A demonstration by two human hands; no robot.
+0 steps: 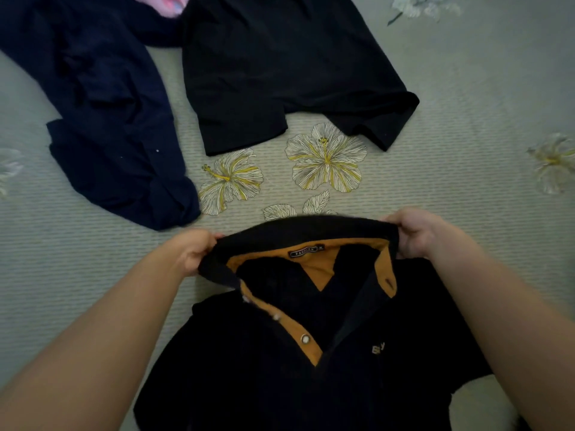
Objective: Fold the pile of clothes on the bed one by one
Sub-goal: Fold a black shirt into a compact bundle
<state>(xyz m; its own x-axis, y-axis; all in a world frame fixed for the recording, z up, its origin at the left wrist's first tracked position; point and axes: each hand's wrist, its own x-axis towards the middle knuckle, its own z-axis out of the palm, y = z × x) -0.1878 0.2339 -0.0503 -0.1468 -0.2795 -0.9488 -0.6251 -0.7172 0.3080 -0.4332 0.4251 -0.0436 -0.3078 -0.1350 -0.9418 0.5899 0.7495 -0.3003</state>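
While it is held up by the collar, the black polo shirt occupies the lower centre of the view, directly in front of the person, with its body draped down over the bedsheet. The collar is stretched flat between both hands. An orange lining runs inside the collar and along the open placket, which carries small pale buttons. A dark label sits at the back of the neck; its lettering is too small to read. A small pale emblem shows on the chest.

The left hand pinches the left end of the collar, fingers curled round the fabric. The right hand grips the right end in the same way.

Beyond the shirt, the pale green bedsheet carries a printed hibiscus pattern. A navy garment lies crumpled at upper left. A black garment lies spread at upper centre. A pink item shows at the top edge, between those two.
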